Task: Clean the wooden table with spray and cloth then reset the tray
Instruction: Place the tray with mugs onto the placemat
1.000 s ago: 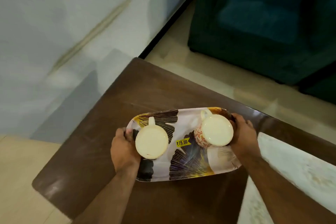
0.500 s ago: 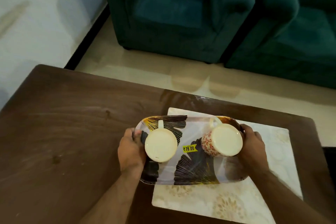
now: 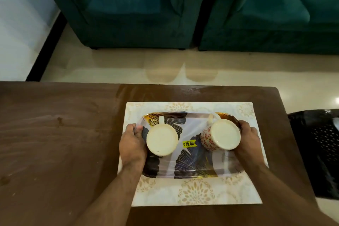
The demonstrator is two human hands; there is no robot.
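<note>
**Tray held at both ends over the placemat**

The leaf-patterned tray (image 3: 190, 159) lies over a pale floral placemat (image 3: 194, 192) on the right half of the brown wooden surface (image 3: 60, 143). The left hand (image 3: 133, 145) has its grip curled over the tray's left end, thumb on the rim; the right hand (image 3: 248, 143) has its grip closed round the right end. Two mugs stand upside down on the tray: a plain cream mug (image 3: 162, 140) just beside the left hand and a red-flowered mug (image 3: 220, 136) against the right hand, both handles pointing away from the person. A yellow price sticker (image 3: 189, 143) lies between them.

Whether the tray rests on the placemat or is held just above it cannot be told. The fingers beneath the tray ends are hidden. The surface's near and left edges are cut off by the frame. Beyond the surface stand two teal armchairs (image 3: 128, 11); a black perforated object (image 3: 319, 152) at the right edge is only partly seen.

Compared with half a second ago, the tray has moved rightward and now sits centred over the placemat instead of overhanging its left edge; both grips are unchanged.
</note>
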